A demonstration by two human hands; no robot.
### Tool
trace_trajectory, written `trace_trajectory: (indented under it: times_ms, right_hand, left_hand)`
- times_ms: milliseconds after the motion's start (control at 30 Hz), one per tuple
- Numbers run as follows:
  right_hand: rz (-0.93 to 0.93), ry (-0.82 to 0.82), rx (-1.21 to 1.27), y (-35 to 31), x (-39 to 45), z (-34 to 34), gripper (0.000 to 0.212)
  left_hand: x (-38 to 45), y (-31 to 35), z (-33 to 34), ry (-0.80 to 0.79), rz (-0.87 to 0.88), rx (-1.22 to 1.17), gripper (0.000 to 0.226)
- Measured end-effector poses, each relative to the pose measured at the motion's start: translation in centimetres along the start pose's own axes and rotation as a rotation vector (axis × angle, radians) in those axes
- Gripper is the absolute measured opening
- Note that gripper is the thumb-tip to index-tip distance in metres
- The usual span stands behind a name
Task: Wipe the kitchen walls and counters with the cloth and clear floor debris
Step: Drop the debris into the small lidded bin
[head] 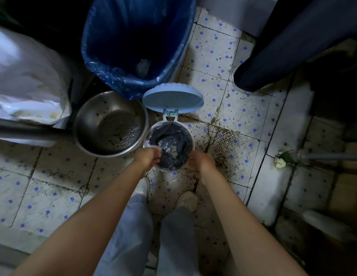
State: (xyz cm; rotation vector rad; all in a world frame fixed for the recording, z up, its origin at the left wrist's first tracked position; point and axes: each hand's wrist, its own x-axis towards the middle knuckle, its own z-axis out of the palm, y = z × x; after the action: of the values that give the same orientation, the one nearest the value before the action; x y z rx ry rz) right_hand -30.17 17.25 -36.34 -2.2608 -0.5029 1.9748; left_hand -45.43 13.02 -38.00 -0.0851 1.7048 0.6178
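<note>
I have both hands down at the small pedal bin (169, 144), whose blue lid (173, 98) stands tipped open at 12 o'clock. My left hand (147, 157) grips the near rim at about 8 o'clock, fingers curled over the dark liner (171, 140); my right hand (200, 162) cups the rim at about 4 o'clock, fingers wrapped narrow on the wall. The step, as I judge it, is to gather the liner or lift the bin so its scraps go into the big blue-lined bin (137, 42) at 12 o'clock.

To do it well I'd pinch the liner's edge free all round before pulling, keep it upright, and lift slowly (the pale food scraps inside look wet). The steel colander (110, 124) touches the bin at 10 o'clock, so I'd draw toward myself first. Floor debris sits all about: dark flecks on the tiles (223, 62) and a pale cauliflower bit (280, 162) at 3 o'clock. No cloth is in view.
</note>
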Motion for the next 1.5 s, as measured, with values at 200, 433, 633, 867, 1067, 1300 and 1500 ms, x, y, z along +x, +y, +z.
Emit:
trace_trajectory:
  times_ms: [200,433,633,867,1067,1300,1500]
  right_hand:
    - [-0.213,-0.008,-0.265,-0.7,-4.0,-1.4,0.008]
    - [-0.386,-0.024,-0.569,-2.9,-10.5,-3.4,0.014]
    - [-0.478,-0.115,-0.672,-4.3,-17.0,-5.5,0.029]
    - [-0.497,-0.131,-0.743,-4.5,-21.0,-6.4,0.029]
    - [-0.548,-0.149,-0.839,-3.1,-23.9,-5.7,0.02]
    - [-0.581,-0.192,-0.865,-1.8,-27.2,-4.4,0.028]
    - [-0.595,-0.198,-0.891,-0.5,-29.5,-3.1,0.031]
  left_hand:
    - [-4.2,0.4,-0.2,0.032,0.097,0.227,0.016]
    - [-10.6,1.6,-0.2,0.006,0.243,0.376,0.013]
    - [-17.1,1.9,-0.2,-0.052,0.332,0.323,0.018]
    - [-23.8,0.5,-1.6,0.083,0.432,0.502,0.024]
    - [-27.7,-1.1,-3.8,0.137,0.464,0.417,0.024]
    - [-30.2,-2.4,-7.2,0.208,0.482,0.33,0.031]
    - [-32.6,-3.7,-10.0,0.203,0.526,0.323,0.031]
